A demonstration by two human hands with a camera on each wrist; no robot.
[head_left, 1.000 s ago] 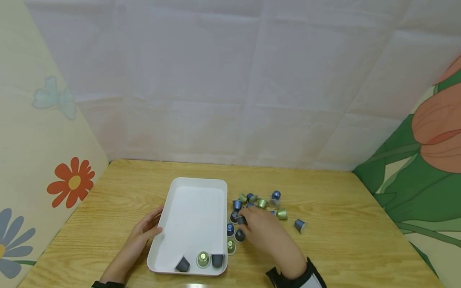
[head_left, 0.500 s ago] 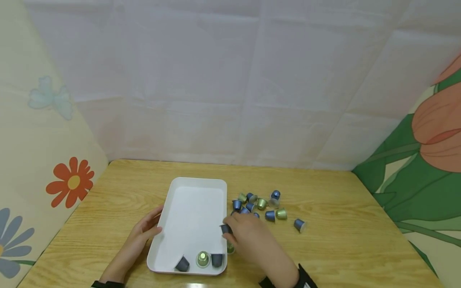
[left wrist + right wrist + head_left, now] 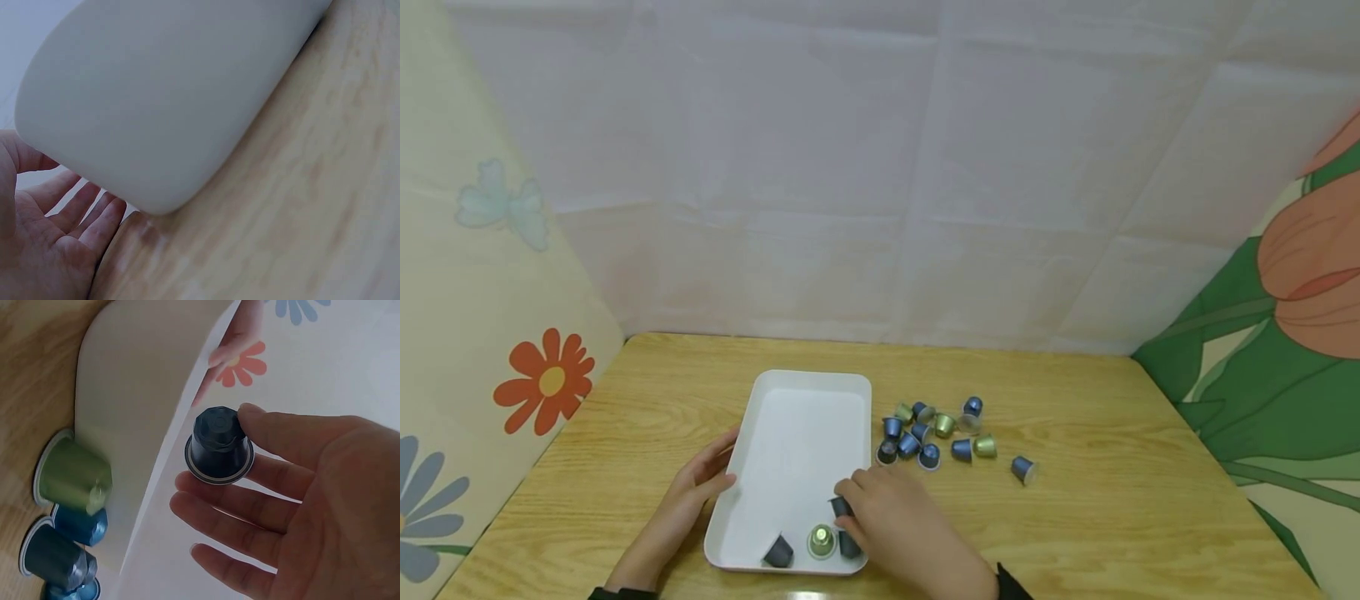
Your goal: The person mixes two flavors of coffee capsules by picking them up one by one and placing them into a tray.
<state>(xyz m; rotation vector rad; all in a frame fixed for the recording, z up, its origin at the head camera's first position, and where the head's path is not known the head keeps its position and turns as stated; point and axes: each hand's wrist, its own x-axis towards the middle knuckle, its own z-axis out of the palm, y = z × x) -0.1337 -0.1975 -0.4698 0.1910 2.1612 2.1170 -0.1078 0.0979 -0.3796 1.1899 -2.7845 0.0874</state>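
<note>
A dark coffee capsule (image 3: 219, 447) is pinched between thumb and fingers of my right hand (image 3: 895, 521), low over the near right part of the white tray (image 3: 801, 442). In the tray's near end are a tilted dark capsule (image 3: 778, 552), a green capsule (image 3: 822, 540) and another dark capsule (image 3: 850, 546), partly hidden by the right hand. My left hand (image 3: 696, 483) holds the tray's left side, thumb at the rim and fingers along the outer wall. In the left wrist view the fingers (image 3: 94, 219) reach the tray's edge.
Right of the tray lies a loose cluster of blue, green and dark capsules (image 3: 920, 432). A single blue capsule (image 3: 1022, 469) lies farther right. The wooden table (image 3: 1075, 408) ends at a white cloth backdrop (image 3: 850, 275).
My right hand has carried the dark capsule from beside the cluster, leftward and nearer, over the tray's rim to its near right part. The left hand stays at the tray.
</note>
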